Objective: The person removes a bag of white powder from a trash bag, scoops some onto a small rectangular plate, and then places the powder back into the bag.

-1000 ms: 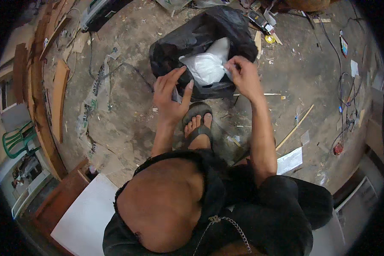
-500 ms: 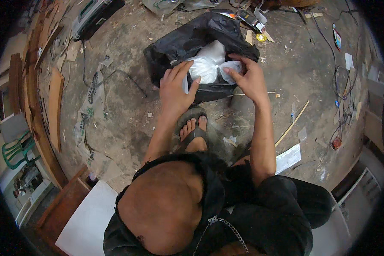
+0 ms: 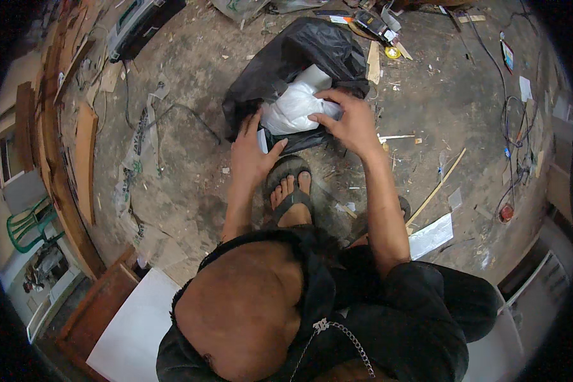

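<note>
A white plastic bag, bulging and tied or gathered at its right side, lies inside an open black plastic bag on the floor. My right hand is closed on the gathered right end of the white bag, thumb and index finger curled round it. At the black bag's near left edge rests my left hand, its fingers stretched out and thumb spread apart. A flat pale edge of some item shows beside that thumb; its kind is hidden. Just below the black bag is my sandalled foot.
Wood scraps, a thin stick and a silvery sheet lie to the right. Cables run along the far right. Planks and a clear plastic strip are at the left. A dark case stands at the far left.
My right hand has moved left and slightly down, pushing the white bag's gathered end inward. The black bag's right side has drawn in. My left hand has shifted lower, off the white bag.
</note>
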A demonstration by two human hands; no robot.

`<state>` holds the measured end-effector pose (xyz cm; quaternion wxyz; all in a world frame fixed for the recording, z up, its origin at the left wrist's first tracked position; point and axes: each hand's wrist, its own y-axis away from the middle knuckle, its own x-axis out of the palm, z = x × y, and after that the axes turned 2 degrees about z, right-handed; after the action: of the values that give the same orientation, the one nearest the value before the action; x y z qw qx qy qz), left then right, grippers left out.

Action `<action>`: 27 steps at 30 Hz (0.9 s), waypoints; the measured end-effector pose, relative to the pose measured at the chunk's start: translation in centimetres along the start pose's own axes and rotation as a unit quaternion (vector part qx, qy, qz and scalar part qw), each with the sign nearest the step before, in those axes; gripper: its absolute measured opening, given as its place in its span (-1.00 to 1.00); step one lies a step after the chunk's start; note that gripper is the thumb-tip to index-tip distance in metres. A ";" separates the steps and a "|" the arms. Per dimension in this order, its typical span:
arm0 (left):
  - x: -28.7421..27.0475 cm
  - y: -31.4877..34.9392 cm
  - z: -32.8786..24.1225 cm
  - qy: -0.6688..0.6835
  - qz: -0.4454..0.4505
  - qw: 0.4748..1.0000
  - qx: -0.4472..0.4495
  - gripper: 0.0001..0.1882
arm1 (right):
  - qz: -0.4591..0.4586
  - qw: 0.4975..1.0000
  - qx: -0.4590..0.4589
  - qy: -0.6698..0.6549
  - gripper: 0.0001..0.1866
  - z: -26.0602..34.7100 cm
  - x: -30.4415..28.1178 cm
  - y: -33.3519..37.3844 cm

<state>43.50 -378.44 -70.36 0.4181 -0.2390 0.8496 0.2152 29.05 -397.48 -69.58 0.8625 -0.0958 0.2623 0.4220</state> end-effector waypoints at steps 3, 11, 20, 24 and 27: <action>0.0 -0.1 0.0 0.024 -0.008 1.000 0.003 -0.19 | 0.000 1.000 -0.012 -0.016 -0.60 -0.3 -0.1 -0.2; -2.1 -1.0 -3.4 0.136 -0.068 0.987 0.047 -0.35 | 0.046 0.998 0.038 -0.037 -0.60 -1.1 -1.4 -0.7; -3.3 -2.5 -6.6 0.189 -0.085 0.969 0.136 -0.47 | -0.050 0.958 0.181 -0.216 -0.62 -2.1 -6.3 -3.8; -3.0 -2.7 -5.3 0.175 -0.076 0.965 0.182 -0.50 | 0.007 0.970 0.117 -0.215 -0.54 -0.5 -5.5 -1.8; -2.3 -2.6 -3.5 0.158 -0.063 0.972 0.163 -0.54 | 0.069 0.984 0.095 -0.136 -0.42 0.4 -4.6 -0.7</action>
<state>44.10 -381.94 -66.92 0.3243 -0.2518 0.9118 0.0060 27.39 -400.87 -66.83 0.8640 0.0629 0.1874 0.4631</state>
